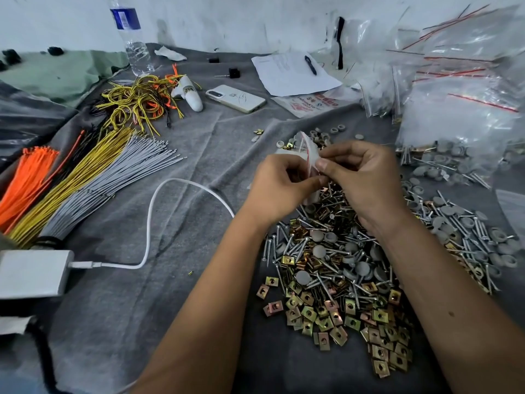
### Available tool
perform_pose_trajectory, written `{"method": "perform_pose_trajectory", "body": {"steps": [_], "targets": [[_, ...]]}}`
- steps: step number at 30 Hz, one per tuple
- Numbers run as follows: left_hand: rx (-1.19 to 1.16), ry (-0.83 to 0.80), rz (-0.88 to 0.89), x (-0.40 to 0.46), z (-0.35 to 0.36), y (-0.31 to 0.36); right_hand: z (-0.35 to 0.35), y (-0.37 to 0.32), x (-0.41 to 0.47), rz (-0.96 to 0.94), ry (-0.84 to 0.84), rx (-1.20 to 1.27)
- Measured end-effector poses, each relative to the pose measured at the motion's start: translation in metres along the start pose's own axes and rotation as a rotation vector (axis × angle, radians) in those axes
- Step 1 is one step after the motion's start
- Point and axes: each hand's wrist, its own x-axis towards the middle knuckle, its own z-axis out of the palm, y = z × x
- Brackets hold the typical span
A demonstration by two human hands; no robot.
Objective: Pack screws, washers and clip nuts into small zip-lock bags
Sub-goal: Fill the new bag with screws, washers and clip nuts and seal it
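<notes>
We held a small zip-lock bag (305,155) between both hands above the pile of screws (326,251), each grip pinched on it: left hand (279,189) at its lower edge, right hand (360,177) at the red-lined top. Clip nuts (335,317) lay on the grey table (170,294) nearer us, with grey washers (454,240) scattered to the right.

We are looking down at a work surface draped in a wrinkled grey cloth (199,155) — it is filling most of the view. Behind it a scuffed white wall (227,18) is running across the top, and soft, even light is falling over everything.
</notes>
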Motion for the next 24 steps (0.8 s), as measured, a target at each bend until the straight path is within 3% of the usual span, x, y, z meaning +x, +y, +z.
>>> {"method": "perform_pose_trajectory", "body": {"steps": [6,10,15,20,24], "targets": [[-0.050,-0.009,-0.017,-0.0010,0.0040,-0.0009,-0.0024,0.0052,0.0004,-0.013,0.039,-0.070],[-0.067,0.014,-0.050,-0.0006,0.0031,-0.0007,-0.0022,0.0056,0.0005,-0.045,-0.040,-0.226],[-0.102,0.010,0.006,-0.0020,0.0024,0.0046,-0.0064,0.0027,0.0036,0.058,-0.082,-0.098],[0.170,0.093,0.145,-0.0012,0.0046,-0.0004,-0.0060,0.0048,0.0031,0.114,-0.145,-0.142],[0.216,0.127,0.189,0.0003,0.0081,-0.0042,-0.0049,0.0059,0.0042,0.084,-0.166,-0.302]]}}
